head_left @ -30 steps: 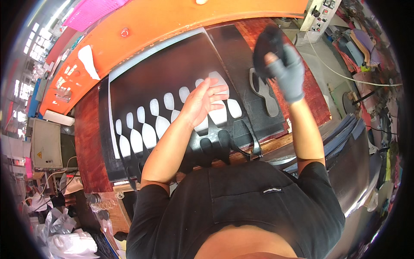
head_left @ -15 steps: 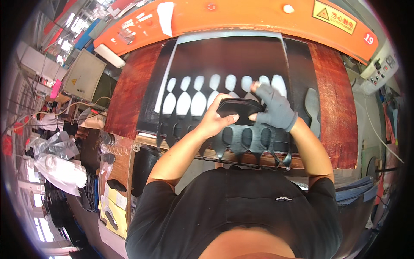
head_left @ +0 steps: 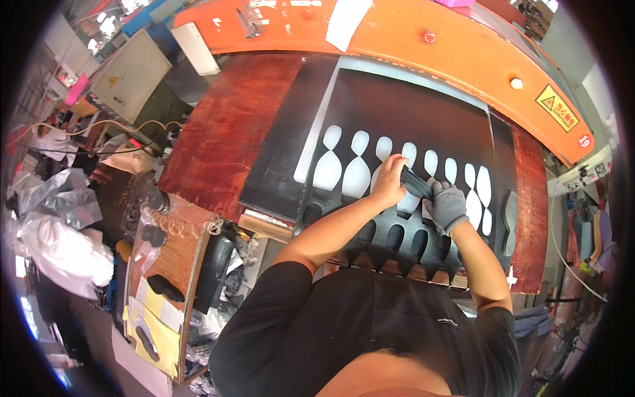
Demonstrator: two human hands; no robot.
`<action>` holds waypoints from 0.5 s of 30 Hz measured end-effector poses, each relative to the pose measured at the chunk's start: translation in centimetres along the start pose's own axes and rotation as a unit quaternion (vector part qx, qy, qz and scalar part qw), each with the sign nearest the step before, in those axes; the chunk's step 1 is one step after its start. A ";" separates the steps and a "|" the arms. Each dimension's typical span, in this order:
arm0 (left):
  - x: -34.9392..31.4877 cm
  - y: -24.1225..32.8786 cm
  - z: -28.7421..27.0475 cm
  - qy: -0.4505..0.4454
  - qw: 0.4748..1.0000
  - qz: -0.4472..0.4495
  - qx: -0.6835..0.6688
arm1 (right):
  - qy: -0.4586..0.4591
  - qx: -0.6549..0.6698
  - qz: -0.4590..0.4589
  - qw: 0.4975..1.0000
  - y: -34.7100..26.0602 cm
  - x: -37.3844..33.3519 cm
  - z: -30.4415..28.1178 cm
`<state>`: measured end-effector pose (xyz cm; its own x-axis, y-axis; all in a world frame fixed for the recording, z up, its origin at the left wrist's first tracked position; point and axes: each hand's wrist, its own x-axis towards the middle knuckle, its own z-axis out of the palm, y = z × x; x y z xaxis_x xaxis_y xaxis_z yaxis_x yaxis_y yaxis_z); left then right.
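Note:
My bare left hand (head_left: 390, 184) and my right hand (head_left: 446, 204), in a grey glove with uncovered fingertips, hold a small stack of black cut pieces (head_left: 417, 182) between them. The pieces look like insole cut-outs, seen edge-on; their full outline is hidden by my fingers. Under my hands lies a black sheet (head_left: 410, 109) with a row of insole-shaped holes, through which a white surface (head_left: 329, 173) shows. Along its near edge the sheet is a cut-out web (head_left: 377, 248) of strips and rounded gaps, hanging over the table's front edge.
A grey insole-shaped piece (head_left: 510, 223) lies at the right of the reddish-brown worktable (head_left: 228, 126). An orange machine beam (head_left: 397, 30) with a red button crosses the far side. At left stand a wooden side table (head_left: 173, 228) with dark pieces and papers, and plastic bags (head_left: 69, 251).
My view has turned, so the table appears tilted and shifted right. The black stack has gone from lying broad-side up to edge-on, and my right fingers have closed onto it.

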<state>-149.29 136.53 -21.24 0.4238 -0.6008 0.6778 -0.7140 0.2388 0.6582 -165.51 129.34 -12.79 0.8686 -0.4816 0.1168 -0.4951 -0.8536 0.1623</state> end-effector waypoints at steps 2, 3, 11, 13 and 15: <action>0.5 -0.6 0.8 -0.058 0.997 -0.029 -0.050 | -0.060 -0.024 0.067 0.996 -0.1 -0.2 0.6; 1.0 -0.9 0.9 -0.078 0.994 -0.027 -0.075 | -0.057 0.067 0.079 0.993 -0.2 -0.3 1.0; 2.8 -1.1 -2.5 -0.040 0.858 -0.302 -0.413 | -0.103 0.478 0.152 0.859 -1.2 2.3 -1.3; 2.1 -0.6 -5.1 -0.136 0.767 -0.378 -0.500 | -0.099 0.712 0.138 0.681 -3.4 3.3 -1.8; 1.4 0.1 -7.6 -0.144 0.729 -0.422 -0.519 | -0.148 0.775 0.117 0.604 -6.5 5.7 -1.3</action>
<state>-144.55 141.49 -17.70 0.2267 -0.9677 -0.1102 0.6036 0.0508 0.7957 -157.38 132.47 -11.88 0.8577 -0.4445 -0.2585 -0.1898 0.1936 -0.9625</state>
